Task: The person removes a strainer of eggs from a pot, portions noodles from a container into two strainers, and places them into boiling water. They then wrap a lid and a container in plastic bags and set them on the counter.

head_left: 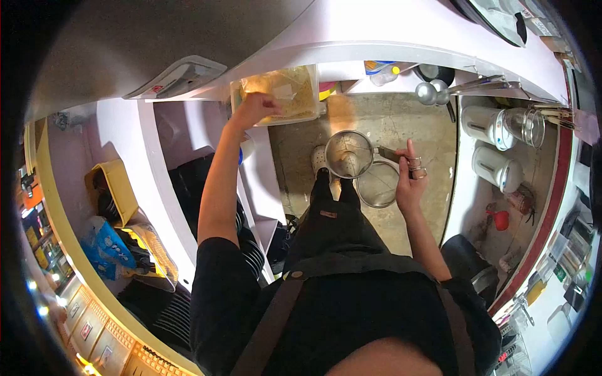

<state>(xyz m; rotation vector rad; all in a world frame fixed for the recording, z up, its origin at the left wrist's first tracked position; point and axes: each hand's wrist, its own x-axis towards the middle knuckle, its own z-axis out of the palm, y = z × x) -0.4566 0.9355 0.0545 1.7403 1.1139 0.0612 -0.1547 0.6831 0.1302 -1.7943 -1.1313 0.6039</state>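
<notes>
My right hand (411,182) grips the handle of a round metal sieve (349,155), with one finger pointing up and rings on the fingers. The sieve is held over the floor, above my feet. A second round metal hoop or sieve (378,184) shows just beside and below it; how it is supported is not clear. My left hand (256,110) is over a clear plastic tub (305,117) at the upper left. Its fingers are bent and close together, and what they hold, if anything, cannot be made out. Yellowish contents (295,94) lie in the tub, partly covered by wrapping.
Metal ladles (433,93) stick out from the counter at upper right. White canisters (495,168) and a glass jar (525,127) line the right shelf. On the left shelf are a yellow bin (119,188) and a blue packet (103,247). Counter edges surround me.
</notes>
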